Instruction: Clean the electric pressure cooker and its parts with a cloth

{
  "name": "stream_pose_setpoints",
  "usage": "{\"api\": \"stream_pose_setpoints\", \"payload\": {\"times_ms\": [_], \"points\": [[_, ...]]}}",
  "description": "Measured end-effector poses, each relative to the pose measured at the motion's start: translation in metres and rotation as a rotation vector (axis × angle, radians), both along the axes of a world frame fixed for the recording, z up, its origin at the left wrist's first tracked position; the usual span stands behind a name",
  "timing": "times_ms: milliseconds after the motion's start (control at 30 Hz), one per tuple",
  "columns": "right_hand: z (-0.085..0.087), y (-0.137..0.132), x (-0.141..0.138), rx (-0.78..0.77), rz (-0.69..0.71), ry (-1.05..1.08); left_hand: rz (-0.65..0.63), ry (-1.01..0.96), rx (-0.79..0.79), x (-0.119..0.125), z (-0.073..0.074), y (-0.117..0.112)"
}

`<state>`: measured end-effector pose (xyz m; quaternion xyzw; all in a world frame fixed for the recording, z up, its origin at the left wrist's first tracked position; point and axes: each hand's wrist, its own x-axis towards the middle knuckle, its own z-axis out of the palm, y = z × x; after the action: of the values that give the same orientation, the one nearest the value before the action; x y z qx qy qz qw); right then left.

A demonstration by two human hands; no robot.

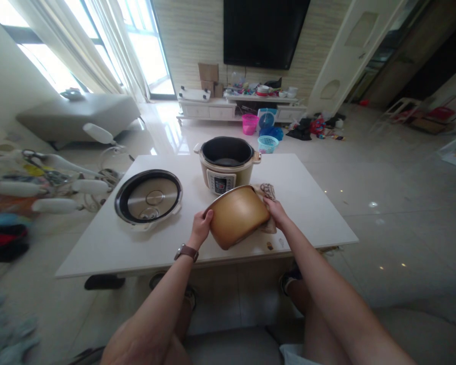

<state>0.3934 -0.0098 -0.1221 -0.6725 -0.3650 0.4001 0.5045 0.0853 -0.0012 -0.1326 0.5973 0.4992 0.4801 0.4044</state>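
A gold-coloured inner pot point(238, 215) is tilted on its side above the near part of the white table point(307, 203). My left hand point(201, 226) grips its left rim, thumb on the outer wall. At the pot's right side, my right hand point(276, 212) is closed on a patterned cloth point(266, 191) pressed against the pot; its fingertips are hidden. Just beyond stands the electric pressure cooker point(228, 165), its dark cavity open at the top and a control panel in front. The cooker's lid point(149, 197) lies underside up to the left.
Two small items point(269, 246) lie near the table's front edge. A white lamp with several arms point(72, 187) stands left of the table. On the floor behind are a pink basket point(250, 123) and a light blue basket point(268, 144).
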Motion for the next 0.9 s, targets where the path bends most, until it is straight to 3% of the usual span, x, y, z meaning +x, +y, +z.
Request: {"api": "stream_pose_setpoints", "payload": {"times_ms": [100,333,500,633,767,833,900], "points": [[0.004,0.002,0.006,-0.096,-0.053,0.086,-0.079,0.003,0.028,-0.001,0.002,0.0],[0.01,-0.001,0.004,-0.078,0.02,0.007,-0.093,0.121,0.069,0.002,0.05,0.003],[0.02,-0.002,-0.006,-0.052,0.079,-0.082,-0.105,0.211,0.002,0.007,0.061,-0.002],[0.054,-0.017,-0.028,0.142,0.157,-0.329,-0.087,0.221,-0.002,0.011,0.061,-0.003],[0.091,-0.047,-0.06,0.497,0.497,-0.669,-0.08,0.233,0.002,0.013,0.062,-0.001],[0.1,-0.055,-0.069,0.567,0.637,-0.78,-0.076,0.239,0.017,0.013,0.062,0.0],[0.1,-0.053,-0.067,0.568,0.647,-0.776,-0.067,0.244,0.01,0.012,0.061,0.001]]}}
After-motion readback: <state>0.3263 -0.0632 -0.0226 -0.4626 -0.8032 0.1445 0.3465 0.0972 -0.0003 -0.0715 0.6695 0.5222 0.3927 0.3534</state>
